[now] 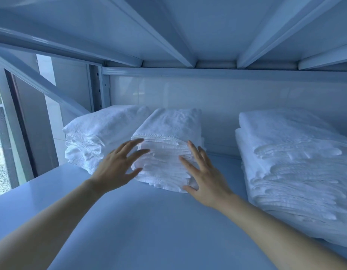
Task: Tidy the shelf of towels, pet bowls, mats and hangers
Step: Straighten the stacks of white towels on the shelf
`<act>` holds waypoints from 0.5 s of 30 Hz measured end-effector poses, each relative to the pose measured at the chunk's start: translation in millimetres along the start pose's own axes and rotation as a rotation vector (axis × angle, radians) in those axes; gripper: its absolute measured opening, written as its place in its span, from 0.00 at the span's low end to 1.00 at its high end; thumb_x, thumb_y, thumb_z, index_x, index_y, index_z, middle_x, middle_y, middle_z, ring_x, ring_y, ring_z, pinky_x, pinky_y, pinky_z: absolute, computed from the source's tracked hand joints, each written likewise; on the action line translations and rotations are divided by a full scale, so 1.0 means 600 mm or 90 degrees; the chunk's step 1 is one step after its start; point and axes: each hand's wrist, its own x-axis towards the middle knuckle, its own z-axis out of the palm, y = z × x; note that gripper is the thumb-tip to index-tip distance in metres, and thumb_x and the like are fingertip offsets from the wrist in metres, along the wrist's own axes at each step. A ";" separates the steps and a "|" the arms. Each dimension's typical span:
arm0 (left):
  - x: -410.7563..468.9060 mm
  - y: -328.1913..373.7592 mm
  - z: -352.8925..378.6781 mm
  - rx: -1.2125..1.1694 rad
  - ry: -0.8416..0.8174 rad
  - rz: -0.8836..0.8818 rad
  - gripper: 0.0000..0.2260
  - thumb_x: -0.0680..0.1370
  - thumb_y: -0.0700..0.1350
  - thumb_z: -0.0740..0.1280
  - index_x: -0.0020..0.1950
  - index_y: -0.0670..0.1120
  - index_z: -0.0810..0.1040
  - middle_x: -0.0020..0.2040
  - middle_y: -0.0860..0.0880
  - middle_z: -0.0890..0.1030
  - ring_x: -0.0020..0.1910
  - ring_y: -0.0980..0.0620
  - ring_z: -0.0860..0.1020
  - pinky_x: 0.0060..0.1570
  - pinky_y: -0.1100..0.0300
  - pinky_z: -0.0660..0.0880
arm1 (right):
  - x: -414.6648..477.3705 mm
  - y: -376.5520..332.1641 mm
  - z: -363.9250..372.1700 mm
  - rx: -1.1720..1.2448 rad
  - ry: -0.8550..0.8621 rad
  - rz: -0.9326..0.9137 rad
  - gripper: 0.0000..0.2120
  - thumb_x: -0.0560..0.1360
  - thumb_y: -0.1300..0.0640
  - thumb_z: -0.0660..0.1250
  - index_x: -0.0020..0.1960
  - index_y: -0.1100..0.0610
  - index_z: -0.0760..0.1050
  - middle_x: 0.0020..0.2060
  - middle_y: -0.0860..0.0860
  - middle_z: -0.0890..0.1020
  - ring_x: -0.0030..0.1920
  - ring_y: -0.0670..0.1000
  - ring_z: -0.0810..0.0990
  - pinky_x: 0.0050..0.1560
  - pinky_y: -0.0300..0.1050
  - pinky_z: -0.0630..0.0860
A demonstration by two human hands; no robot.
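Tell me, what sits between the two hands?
The middle towel stack: the head view shows it between the left hand and the right hand, both with fingers spread.

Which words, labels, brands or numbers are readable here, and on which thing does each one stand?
None can be read. The left towel stack, the middle towel stack, the right towel stack, the shelf board and the metal frame show no print, tag or label.

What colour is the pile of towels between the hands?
White. The middle towel stack shows best in the head view.
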 end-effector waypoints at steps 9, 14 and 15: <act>-0.024 -0.032 0.014 -0.012 -0.052 -0.073 0.30 0.71 0.54 0.71 0.70 0.51 0.67 0.69 0.50 0.68 0.61 0.46 0.74 0.40 0.53 0.79 | 0.042 -0.015 0.016 0.029 -0.036 0.024 0.40 0.71 0.51 0.72 0.75 0.46 0.52 0.70 0.41 0.25 0.76 0.54 0.39 0.50 0.51 0.78; -0.038 -0.031 0.015 -0.016 -0.093 -0.095 0.29 0.73 0.55 0.69 0.72 0.54 0.64 0.70 0.52 0.67 0.63 0.48 0.73 0.41 0.54 0.78 | 0.039 -0.035 0.018 -0.012 -0.033 0.051 0.39 0.72 0.49 0.69 0.76 0.47 0.50 0.69 0.43 0.24 0.75 0.54 0.35 0.65 0.54 0.68; -0.044 -0.034 0.012 -0.016 -0.098 -0.098 0.29 0.73 0.54 0.70 0.71 0.54 0.65 0.69 0.52 0.68 0.62 0.48 0.73 0.41 0.54 0.78 | 0.034 -0.041 0.017 -0.024 -0.023 0.050 0.39 0.73 0.48 0.69 0.76 0.47 0.50 0.70 0.44 0.25 0.74 0.53 0.32 0.69 0.57 0.61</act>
